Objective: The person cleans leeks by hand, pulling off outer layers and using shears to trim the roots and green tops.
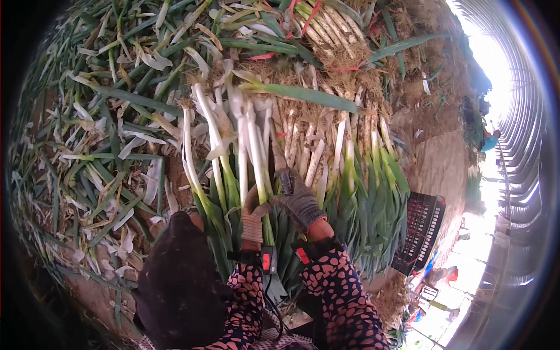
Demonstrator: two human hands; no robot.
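Observation:
My left hand, in a grey knitted glove, is closed round a long green onion with a white stem and green leaves. Close against it on the right, my right hand, also gloved, grips the dark handle of a knife. Its narrow, soil-brown blade points away from me, beside the white stems. Several peeled green onions lie to the left of my left hand. Beyond my right hand spreads a row of unpeeled green onions, their roots and soil still on.
Stripped leaves and skins cover the ground on the left. A bundle of green onions tied with red ribbon lies at the top. A dark plastic crate stands at the right, near the greenhouse wall. My dark-covered knee is lower left.

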